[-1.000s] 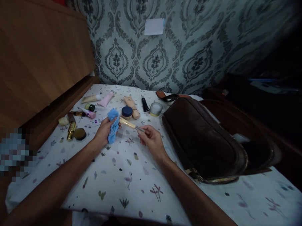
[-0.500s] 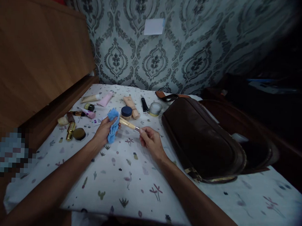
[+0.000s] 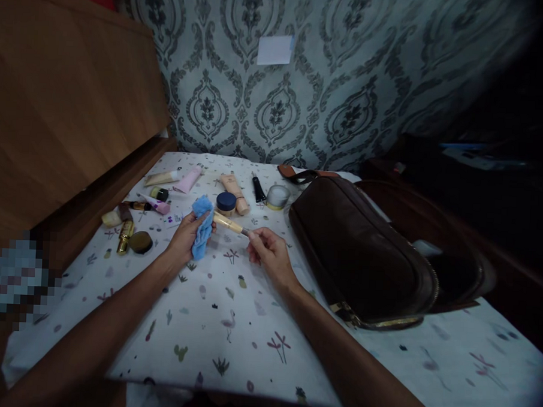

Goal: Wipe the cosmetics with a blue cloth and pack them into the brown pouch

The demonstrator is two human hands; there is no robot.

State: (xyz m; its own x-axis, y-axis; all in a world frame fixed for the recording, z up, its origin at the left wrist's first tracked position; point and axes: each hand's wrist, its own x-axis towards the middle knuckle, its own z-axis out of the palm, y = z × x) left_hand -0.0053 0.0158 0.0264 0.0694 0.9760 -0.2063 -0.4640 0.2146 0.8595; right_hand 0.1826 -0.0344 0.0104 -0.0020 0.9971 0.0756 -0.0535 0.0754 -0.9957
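My left hand (image 3: 186, 236) is closed on a crumpled blue cloth (image 3: 201, 227), which meets the far end of a cream-coloured handle. That handle belongs to what looks like a makeup brush (image 3: 228, 222), with a silver band towards its right end. My right hand (image 3: 271, 254) pinches the brush at this band; whatever lies beyond it is hidden by the fingers. Just behind the brush are a jar with a dark blue lid (image 3: 226, 203) and a peach tube (image 3: 236, 193).
A dark brown toiletry bag (image 3: 363, 249) lies unzipped on the right. Behind stand a grey-lidded jar (image 3: 278, 196) and a black tube (image 3: 258, 190). Leftward are a pink tube (image 3: 189, 179), a gold bottle (image 3: 125, 238) and a round dark-lidded jar (image 3: 141, 242). A wooden cabinet (image 3: 73, 99) borders the left.
Both hands keep their hold on the cloth and the brush, with hardly any movement. The whole view has shifted very slightly.
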